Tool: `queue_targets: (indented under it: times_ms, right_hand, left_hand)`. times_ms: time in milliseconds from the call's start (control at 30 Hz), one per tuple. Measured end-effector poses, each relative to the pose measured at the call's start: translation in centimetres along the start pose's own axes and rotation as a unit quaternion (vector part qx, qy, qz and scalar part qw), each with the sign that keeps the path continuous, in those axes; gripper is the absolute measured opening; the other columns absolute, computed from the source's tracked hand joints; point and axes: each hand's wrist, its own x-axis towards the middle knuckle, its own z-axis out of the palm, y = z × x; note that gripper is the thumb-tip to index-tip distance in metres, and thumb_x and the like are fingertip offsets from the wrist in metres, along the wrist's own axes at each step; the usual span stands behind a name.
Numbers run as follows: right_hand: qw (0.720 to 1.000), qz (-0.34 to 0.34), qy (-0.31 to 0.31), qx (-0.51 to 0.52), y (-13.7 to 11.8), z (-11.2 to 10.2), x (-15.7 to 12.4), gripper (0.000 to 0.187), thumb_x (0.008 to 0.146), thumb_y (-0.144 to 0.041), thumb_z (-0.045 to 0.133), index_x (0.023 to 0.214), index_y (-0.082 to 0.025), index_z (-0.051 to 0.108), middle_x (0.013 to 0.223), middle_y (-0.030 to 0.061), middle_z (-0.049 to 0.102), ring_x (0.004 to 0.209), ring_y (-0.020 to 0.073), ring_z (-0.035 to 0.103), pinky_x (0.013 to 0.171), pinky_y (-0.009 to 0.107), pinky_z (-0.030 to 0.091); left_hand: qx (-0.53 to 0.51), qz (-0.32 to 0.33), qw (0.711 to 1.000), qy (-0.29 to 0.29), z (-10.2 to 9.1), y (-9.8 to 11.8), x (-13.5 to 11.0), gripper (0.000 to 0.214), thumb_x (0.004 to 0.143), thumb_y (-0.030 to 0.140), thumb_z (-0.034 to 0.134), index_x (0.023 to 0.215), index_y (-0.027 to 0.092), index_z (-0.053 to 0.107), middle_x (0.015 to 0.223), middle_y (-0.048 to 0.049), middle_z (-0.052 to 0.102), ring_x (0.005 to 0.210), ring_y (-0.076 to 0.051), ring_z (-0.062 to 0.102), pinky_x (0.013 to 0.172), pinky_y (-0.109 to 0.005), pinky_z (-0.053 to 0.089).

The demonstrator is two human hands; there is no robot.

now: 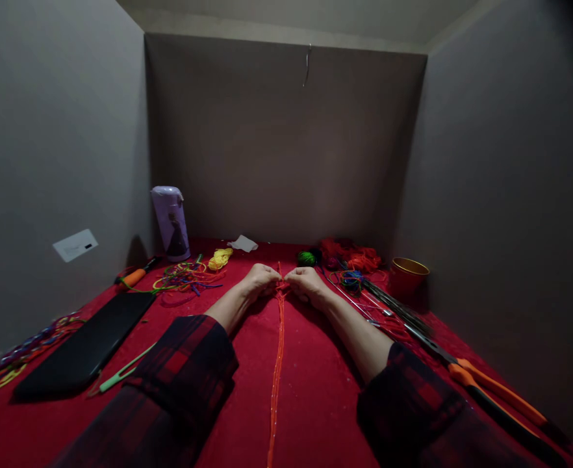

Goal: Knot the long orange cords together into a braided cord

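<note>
A long red-orange cord (277, 364) runs down the middle of the red cloth (316, 390) toward me. My left hand (260, 279) and my right hand (306, 283) meet at its far end, fingers curled and pinched on the cord from either side. Both forearms lie on the cloth, sleeves dark red plaid.
At left lie a black flat board (84, 348), a green tool (121, 374), tangled coloured cords (184, 278), yellow cord (219, 258) and a lilac jug (170, 222). At right: orange-handled scissors (491, 390), metal rods (394, 309), a red cup (407, 276), green yarn ball (306, 259).
</note>
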Motion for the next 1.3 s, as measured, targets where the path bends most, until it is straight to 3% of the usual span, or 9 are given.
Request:
queue_targets:
  times_ms: [300,500,700,933,1133,1300]
  right_hand:
    - [0.999,-0.015,-0.04,0.008,-0.05,-0.52,-0.14,0.017,0.063,-0.031,0.06,0.065,-0.017,0.05,0.041,-0.0082,0.04,0.029,0.0034,0.026,0.029,0.017,0.013]
    - [0.996,-0.027,-0.079,-0.029,0.21,-0.25,-0.16,0.018,0.063,-0.031,0.065,0.065,-0.014,0.058,0.042,-0.0054,0.049,0.031,0.0036,0.029,0.032,0.018,0.017]
    - [0.995,-0.029,-0.083,-0.054,0.24,-0.09,-0.04,0.015,0.065,-0.029,0.063,0.064,-0.014,0.06,0.041,-0.005,0.048,0.032,0.0042,0.031,0.034,0.018,0.019]
    - [0.996,-0.028,-0.054,-0.064,0.13,0.15,0.05,0.015,0.063,-0.022,0.063,0.054,-0.013,0.057,0.039,-0.0039,0.049,0.032,0.0043,0.034,0.033,0.017,0.022]
    - [0.998,-0.036,0.039,-0.019,0.38,0.13,0.17,0.03,0.075,-0.043,0.055,0.063,-0.016,0.049,0.046,-0.004,0.048,0.032,0.0051,0.039,0.03,0.016,0.021]
    - [0.995,-0.045,0.092,-0.007,0.77,0.19,0.37,0.032,0.078,-0.048,0.051,0.078,-0.017,0.047,0.045,-0.0049,0.049,0.028,0.0056,0.036,0.028,0.016,0.023]
  left_hand:
    - [0.017,-0.006,1.0,0.001,0.05,0.45,-0.36,0.021,0.064,0.018,0.061,0.05,0.014,0.046,0.031,0.0077,0.033,0.025,-0.003,0.024,0.032,-0.02,0.011]
    - [0.022,-0.011,0.999,-0.03,-0.28,0.42,-0.35,0.019,0.059,0.011,0.053,0.044,0.015,0.042,0.032,0.0069,0.03,0.025,-0.003,0.022,0.032,-0.021,0.01]
    - [-0.002,0.01,0.998,-0.067,-0.8,0.07,-0.19,0.016,0.059,0.016,0.056,0.048,0.014,0.045,0.037,0.0071,0.03,0.029,-0.002,0.021,0.033,-0.021,0.008]
    - [-0.041,0.022,0.995,-0.084,-0.92,0.01,-0.22,0.01,0.06,0.019,0.059,0.058,0.013,0.051,0.039,0.0079,0.03,0.031,-0.002,0.02,0.034,-0.021,0.008]
    - [-0.055,0.024,0.995,-0.078,-0.86,-0.19,0.01,0.011,0.061,0.019,0.061,0.063,0.012,0.053,0.04,0.0085,0.03,0.031,-0.001,0.019,0.034,-0.02,0.007]
    - [-0.058,0.022,0.995,-0.075,-0.82,-0.23,-0.01,0.01,0.062,0.017,0.061,0.064,0.012,0.052,0.04,0.0089,0.031,0.03,-0.001,0.019,0.034,-0.019,0.008]
